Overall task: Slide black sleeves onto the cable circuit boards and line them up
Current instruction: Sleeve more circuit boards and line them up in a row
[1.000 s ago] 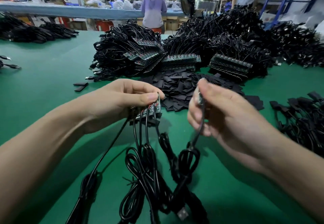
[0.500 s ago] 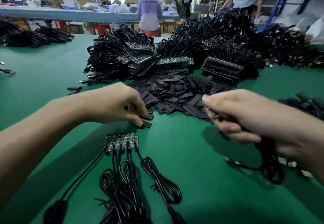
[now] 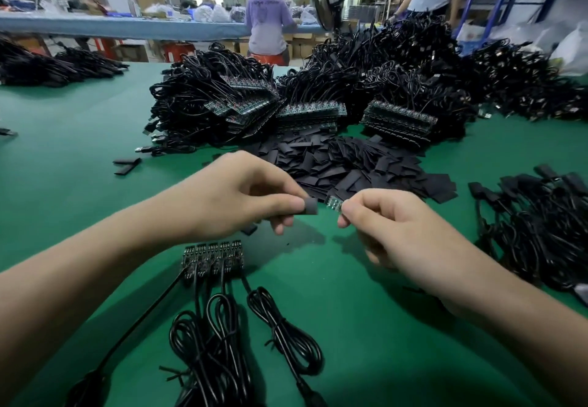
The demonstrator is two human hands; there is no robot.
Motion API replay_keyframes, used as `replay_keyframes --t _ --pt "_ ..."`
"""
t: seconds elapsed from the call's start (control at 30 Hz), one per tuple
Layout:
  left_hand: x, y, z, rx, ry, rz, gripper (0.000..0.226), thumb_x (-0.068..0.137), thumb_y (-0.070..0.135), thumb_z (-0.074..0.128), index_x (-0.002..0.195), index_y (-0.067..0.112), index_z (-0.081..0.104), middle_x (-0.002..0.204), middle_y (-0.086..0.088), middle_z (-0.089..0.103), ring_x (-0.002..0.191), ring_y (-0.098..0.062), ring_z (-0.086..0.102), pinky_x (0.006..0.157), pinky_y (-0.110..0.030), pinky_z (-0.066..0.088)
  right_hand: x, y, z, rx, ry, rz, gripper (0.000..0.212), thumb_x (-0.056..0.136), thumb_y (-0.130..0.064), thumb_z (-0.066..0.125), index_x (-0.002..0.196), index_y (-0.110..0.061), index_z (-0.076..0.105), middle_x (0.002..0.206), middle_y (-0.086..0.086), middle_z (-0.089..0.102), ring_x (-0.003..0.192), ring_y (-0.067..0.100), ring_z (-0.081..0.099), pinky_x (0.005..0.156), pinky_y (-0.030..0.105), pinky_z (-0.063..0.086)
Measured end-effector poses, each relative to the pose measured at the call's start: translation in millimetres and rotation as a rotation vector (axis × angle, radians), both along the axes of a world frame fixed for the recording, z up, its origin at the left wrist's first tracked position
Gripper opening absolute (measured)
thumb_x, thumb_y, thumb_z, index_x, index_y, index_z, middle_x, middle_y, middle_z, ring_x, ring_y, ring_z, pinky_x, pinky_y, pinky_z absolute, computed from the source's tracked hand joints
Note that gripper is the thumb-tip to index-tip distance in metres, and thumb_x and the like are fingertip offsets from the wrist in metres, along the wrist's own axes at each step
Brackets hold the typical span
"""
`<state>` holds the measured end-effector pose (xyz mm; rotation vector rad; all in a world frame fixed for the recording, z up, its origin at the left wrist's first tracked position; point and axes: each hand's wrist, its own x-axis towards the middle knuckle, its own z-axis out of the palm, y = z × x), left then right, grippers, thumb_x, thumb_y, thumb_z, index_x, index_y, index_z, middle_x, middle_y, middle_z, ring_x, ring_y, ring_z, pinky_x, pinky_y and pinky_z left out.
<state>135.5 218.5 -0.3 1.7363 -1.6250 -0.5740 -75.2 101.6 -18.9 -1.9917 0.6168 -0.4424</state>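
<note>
Over the tabletop's (image 3: 79,139) middle, the left hand (image 3: 241,196) is pinching the probably soft, light sleeve (image 3: 310,206) at its back end; the right hand's (image 3: 391,225) grip is clamping the stiff-looking board (image 3: 334,204) by its hidden end.

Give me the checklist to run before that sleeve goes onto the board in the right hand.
1. Sleeve gripped: the left hand pinches the black sleeve. Ok.
2. Board gripped: the right hand pinches the circuit board, its tip sticking out toward the sleeve. Ok.
3. Alignment: sleeve and board face each other at about one height, with a small gap between them. Ok.
4. Sleeve mouth open: the end facing the board does not show. Cannot tell.
5. Row of boards on the green table: side by side, ends roughly even. Ok.
6. Spare sleeves: the pile of sleeves lies just behind the hands. Ok.
</note>
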Motion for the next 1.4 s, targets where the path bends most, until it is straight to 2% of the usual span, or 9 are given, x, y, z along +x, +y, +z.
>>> replay_keyframes --t 0.1,0.23,0.37,0.43,0.5,0.7,0.87,1.0,1.4 --pt "-25 0 -13 -0.053 0.127 -0.015 0.024 0.089 0.038 0.063 0.106 0.026 0.075 0.075 0.004 0.073 0.064 -0.007 0.066 0.063 -0.018 0.05 0 5 -2 0.239 -0.074 -0.006 0.034 0.106 -0.032 0.049 0.079 -0.014 0.059 0.054 -0.008 0.034 0.042 0.01 0.03 0.041 0.016 0.027" --pt "-39 3 -26 -0.112 0.276 0.062 0.022 0.084 0.036 0.067 0.097 0.019 0.072 0.074 -0.001 0.073 0.062 -0.011 0.066 0.064 -0.022 0.051 -2 8 -5 0.195 -0.064 0.043 0.038 0.106 -0.035 0.051 0.073 -0.017 0.052 0.055 -0.007 0.035 0.041 0.012 0.034 0.042 0.018 0.029" --pt "-45 8 -28 -0.244 0.101 0.137 0.022 0.077 0.043 0.073 0.09 0.025 0.075 0.072 0.004 0.074 0.06 -0.01 0.068 0.065 -0.024 0.054 1 8 -7 0.169 -0.087 0.012 0.035 0.105 -0.031 0.054 0.073 -0.015 0.058 0.05 -0.009 0.037 0.039 0.013 0.035 0.041 0.018 0.029" --pt "-48 13 -24 -0.319 -0.091 0.162 0.028 0.071 0.047 0.078 0.09 0.027 0.078 0.071 0.011 0.073 0.063 -0.008 0.068 0.065 -0.02 0.053 2 8 -9 0.144 -0.092 -0.005 0.036 0.105 -0.031 0.054 0.072 -0.018 0.058 0.05 -0.009 0.038 0.039 0.014 0.036 0.041 0.019 0.029" --pt "-48 14 -21 -0.373 -0.179 0.175 0.028 0.07 0.046 0.08 0.09 0.027 0.08 0.072 0.016 0.073 0.067 -0.005 0.068 0.065 -0.013 0.051 2 8 -10 0.134 -0.087 -0.003 0.036 0.105 -0.033 0.054 0.072 -0.018 0.058 0.05 -0.01 0.038 0.039 0.014 0.037 0.042 0.02 0.03" --pt "-41 18 -22 -0.397 -0.054 0.295 0.028 0.069 0.043 0.081 0.092 0.027 0.083 0.077 0.014 0.077 0.072 -0.006 0.073 0.074 -0.025 0.057 -3 -2 -5 0.058 -0.103 -0.005 0.032 0.103 -0.033 0.054 0.078 -0.021 0.069 0.05 -0.009 0.04 0.044 0.014 0.04 0.045 0.017 0.033" --pt "-40 20 -24 -0.408 -0.005 0.275 0.023 0.071 0.042 0.08 0.09 0.028 0.082 0.077 0.019 0.076 0.072 0.003 0.073 0.072 -0.012 0.054 -4 -1 -8 0.023 -0.018 0.079 0.033 0.096 -0.05 0.054 0.082 -0.024 0.069 0.047 -0.004 0.042 0.045 0.018 0.04 0.047 0.023 0.034" --pt "-41 20 -24 -0.406 -0.014 0.253 0.022 0.072 0.042 0.079 0.089 0.028 0.082 0.076 0.019 0.076 0.071 0.002 0.073 0.071 -0.011 0.053 -4 -1 -9 0.038 0.011 0.108 0.035 0.089 -0.055 0.053 0.082 -0.025 0.07 0.047 -0.005 0.042 0.045 0.018 0.04 0.046 0.022 0.033" --pt "-39 21 -25 -0.397 -0.029 0.225 0.018 0.075 0.037 0.081 0.089 0.026 0.082 0.077 0.016 0.077 0.072 0.0 0.073 0.072 -0.013 0.055 -4 -3 -11 0.219 -0.06 0.134 0.033 0.09 -0.045 0.06 0.074 -0.018 0.069 0.052 -0.006 0.032 0.043 0.015 0.032 0.042 0.016 0.03"
